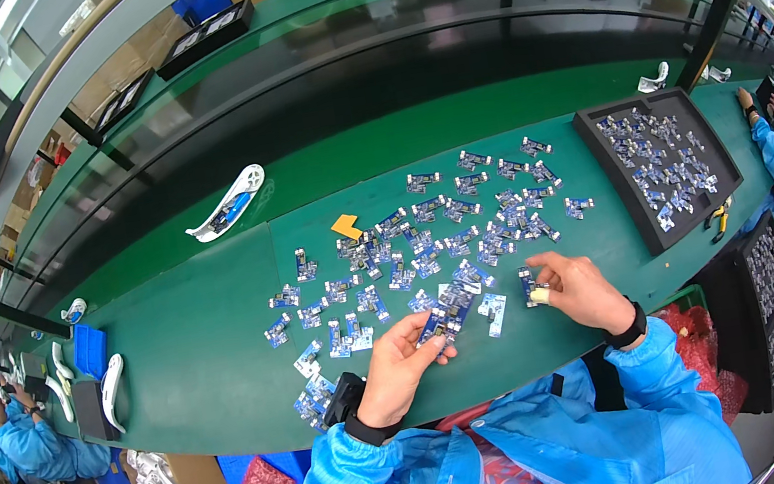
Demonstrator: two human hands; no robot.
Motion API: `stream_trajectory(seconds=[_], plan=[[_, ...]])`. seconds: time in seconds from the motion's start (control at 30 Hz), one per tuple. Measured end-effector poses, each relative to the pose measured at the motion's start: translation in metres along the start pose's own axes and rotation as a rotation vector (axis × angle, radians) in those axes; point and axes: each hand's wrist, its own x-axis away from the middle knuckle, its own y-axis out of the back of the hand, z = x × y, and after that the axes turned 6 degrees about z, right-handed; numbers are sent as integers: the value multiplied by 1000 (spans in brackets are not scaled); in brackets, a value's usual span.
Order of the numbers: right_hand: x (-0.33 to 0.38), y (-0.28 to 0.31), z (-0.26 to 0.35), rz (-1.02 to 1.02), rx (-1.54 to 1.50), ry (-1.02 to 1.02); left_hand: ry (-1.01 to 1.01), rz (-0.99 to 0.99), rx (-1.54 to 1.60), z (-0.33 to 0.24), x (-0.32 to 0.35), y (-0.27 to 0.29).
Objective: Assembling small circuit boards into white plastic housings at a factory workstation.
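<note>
While left hand [404, 361] fingers pinch a stack of boards [446, 317], right hand [577, 288] fingers pinch one board [527, 284]

Small circuit boards [427, 236] lie scattered on the table [210, 341] (a tray [614, 171] of more sits right).

One head-worn fisheye looks steeply down, close over the green bench [223, 359].
</note>
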Motion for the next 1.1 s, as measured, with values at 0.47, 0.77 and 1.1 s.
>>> stream_trajectory(seconds=[0.47, 0.77, 1.1], plan=[[4, -38, 36, 192, -724, 145, 2, 83, 117, 5, -10, -41], [12, -40, 28, 328, -965, 91, 95, 243, 298, 19, -10, -27], [-6, 6, 12, -21, -231, 72, 5, 52, 109, 13, -7, -31]])
